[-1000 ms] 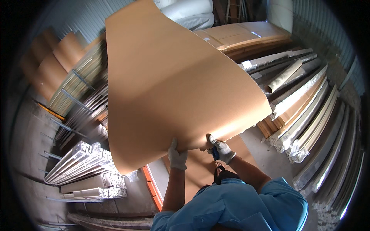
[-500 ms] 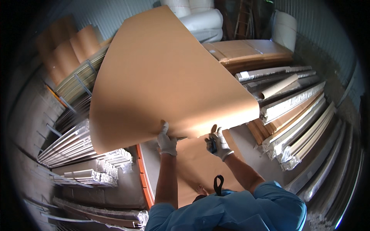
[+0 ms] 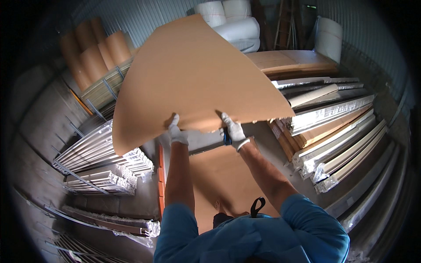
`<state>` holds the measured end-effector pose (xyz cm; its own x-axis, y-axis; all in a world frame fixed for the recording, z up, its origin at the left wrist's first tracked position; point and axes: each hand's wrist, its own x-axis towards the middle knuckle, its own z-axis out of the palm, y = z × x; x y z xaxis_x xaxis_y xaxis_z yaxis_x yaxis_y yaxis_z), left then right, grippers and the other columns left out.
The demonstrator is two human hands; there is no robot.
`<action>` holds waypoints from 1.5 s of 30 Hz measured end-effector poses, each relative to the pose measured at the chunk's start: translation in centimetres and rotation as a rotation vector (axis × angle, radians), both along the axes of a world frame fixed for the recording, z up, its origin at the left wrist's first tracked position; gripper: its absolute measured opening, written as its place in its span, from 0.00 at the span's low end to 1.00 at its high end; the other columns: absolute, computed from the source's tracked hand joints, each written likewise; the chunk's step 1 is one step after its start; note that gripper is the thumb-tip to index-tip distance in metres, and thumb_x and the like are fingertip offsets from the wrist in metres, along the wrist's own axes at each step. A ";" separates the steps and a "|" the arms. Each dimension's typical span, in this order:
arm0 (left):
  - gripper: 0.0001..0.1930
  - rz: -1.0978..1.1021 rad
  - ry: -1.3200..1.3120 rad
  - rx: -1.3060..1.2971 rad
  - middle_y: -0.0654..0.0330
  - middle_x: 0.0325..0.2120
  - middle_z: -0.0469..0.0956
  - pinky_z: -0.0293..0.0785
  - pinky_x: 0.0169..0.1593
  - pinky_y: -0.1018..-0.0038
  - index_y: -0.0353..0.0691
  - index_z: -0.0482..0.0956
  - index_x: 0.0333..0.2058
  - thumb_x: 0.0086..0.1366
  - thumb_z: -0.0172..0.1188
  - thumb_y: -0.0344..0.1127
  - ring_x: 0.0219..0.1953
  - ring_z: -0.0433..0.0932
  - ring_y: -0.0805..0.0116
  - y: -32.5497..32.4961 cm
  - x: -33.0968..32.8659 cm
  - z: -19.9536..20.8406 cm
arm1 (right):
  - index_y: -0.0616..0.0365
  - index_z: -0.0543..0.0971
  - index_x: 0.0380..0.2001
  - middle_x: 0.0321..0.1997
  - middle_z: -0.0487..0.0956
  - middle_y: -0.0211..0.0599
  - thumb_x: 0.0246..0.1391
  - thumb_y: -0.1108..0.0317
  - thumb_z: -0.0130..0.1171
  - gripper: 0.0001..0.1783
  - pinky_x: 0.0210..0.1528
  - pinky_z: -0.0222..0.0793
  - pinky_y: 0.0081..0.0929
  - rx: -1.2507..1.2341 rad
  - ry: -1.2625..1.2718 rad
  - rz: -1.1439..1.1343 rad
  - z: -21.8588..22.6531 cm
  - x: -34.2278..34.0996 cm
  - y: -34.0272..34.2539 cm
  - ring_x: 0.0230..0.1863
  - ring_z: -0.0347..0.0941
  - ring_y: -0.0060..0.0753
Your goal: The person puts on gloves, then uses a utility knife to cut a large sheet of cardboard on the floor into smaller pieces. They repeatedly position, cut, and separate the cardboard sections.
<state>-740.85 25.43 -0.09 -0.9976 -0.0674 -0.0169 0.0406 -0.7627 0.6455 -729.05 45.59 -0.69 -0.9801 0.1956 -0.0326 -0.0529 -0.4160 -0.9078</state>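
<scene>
A large brown cardboard sheet [image 3: 197, 74] is held up in front of me, its near edge bowed and slightly ragged. My left hand [image 3: 176, 133], in a white glove, grips that edge with the thumb on top and the fingers underneath. To its right, my right hand [image 3: 235, 133], gloved too, pinches the same edge, thumb on top. Tucked in the right hand's palm is a black-and-blue handled tool [image 3: 226, 136]; its kind is hidden. Below my arms another brown sheet [image 3: 219, 175] lies flat on the floor.
Wrapped long profiles [image 3: 333, 116] are stacked on the right, and pale profile bundles [image 3: 96, 144] on a rack at left. An orange beam [image 3: 161, 184] runs beside the floor sheet. Flat cardboard [image 3: 298, 59], white rolls [image 3: 239, 30] and brown rolls [image 3: 94, 61] stand farther back.
Both hands have moved forward and up the view, pushing the sheet's near edge away from me. More of the floor and the lower sheet now shows.
</scene>
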 end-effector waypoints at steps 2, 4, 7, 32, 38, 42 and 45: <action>0.20 0.037 -0.006 -0.009 0.61 0.48 0.76 0.76 0.52 0.61 0.43 0.73 0.52 0.62 0.63 0.34 0.49 0.76 0.63 -0.6 3.4 -1.2 | 0.52 0.79 0.51 0.19 0.73 0.29 0.58 0.43 0.57 0.27 0.19 0.66 0.18 -0.045 -0.030 -0.014 -1.5 3.2 -0.6 0.17 0.68 0.19; 0.21 0.060 -0.033 0.004 0.61 0.50 0.74 0.73 0.56 0.57 0.42 0.73 0.54 0.62 0.62 0.33 0.52 0.74 0.61 -1.1 6.9 -2.8 | 0.55 0.80 0.44 0.19 0.73 0.30 0.58 0.44 0.58 0.25 0.19 0.67 0.19 -0.081 -0.048 -0.020 -3.2 6.5 -1.1 0.17 0.69 0.20; 0.22 -0.082 0.018 0.053 0.60 0.53 0.73 0.70 0.58 0.55 0.42 0.71 0.55 0.62 0.62 0.33 0.55 0.72 0.60 -1.9 13.1 -5.6 | 0.56 0.78 0.35 0.19 0.73 0.30 0.57 0.45 0.60 0.23 0.19 0.68 0.20 -0.083 -0.090 -0.043 -5.1 11.9 -1.7 0.17 0.70 0.21; 0.19 0.288 -0.029 -0.067 0.56 0.48 0.76 0.77 0.51 0.70 0.33 0.73 0.52 0.62 0.61 0.28 0.48 0.77 0.64 -19.2 67.0 -13.7 | 0.52 0.74 0.33 0.21 0.72 0.28 0.56 0.46 0.61 0.20 0.21 0.68 0.23 0.083 -0.217 -0.084 -9.4 61.2 -4.8 0.19 0.68 0.22; 0.20 0.224 -0.037 -0.106 0.55 0.50 0.75 0.74 0.55 0.69 0.32 0.72 0.53 0.63 0.61 0.30 0.52 0.75 0.63 -20.0 81.6 -11.0 | 0.53 0.75 0.33 0.21 0.73 0.29 0.55 0.49 0.63 0.19 0.20 0.70 0.25 0.032 -0.218 -0.079 -8.3 75.8 -5.7 0.18 0.69 0.24; 0.20 0.201 -0.015 -0.114 0.54 0.52 0.74 0.72 0.58 0.67 0.32 0.72 0.54 0.65 0.59 0.32 0.54 0.74 0.62 -21.6 91.9 -12.3 | 0.54 0.75 0.33 0.20 0.73 0.29 0.56 0.49 0.62 0.19 0.18 0.68 0.24 0.011 -0.246 -0.133 -9.4 86.1 -7.5 0.17 0.70 0.24; 0.20 0.187 -0.073 -0.102 0.54 0.53 0.74 0.72 0.59 0.65 0.32 0.71 0.54 0.66 0.58 0.32 0.54 0.74 0.61 -23.1 99.0 -13.0 | 0.54 0.76 0.34 0.20 0.73 0.30 0.56 0.48 0.62 0.19 0.18 0.68 0.24 0.034 -0.260 -0.138 -9.9 93.2 -9.2 0.16 0.69 0.24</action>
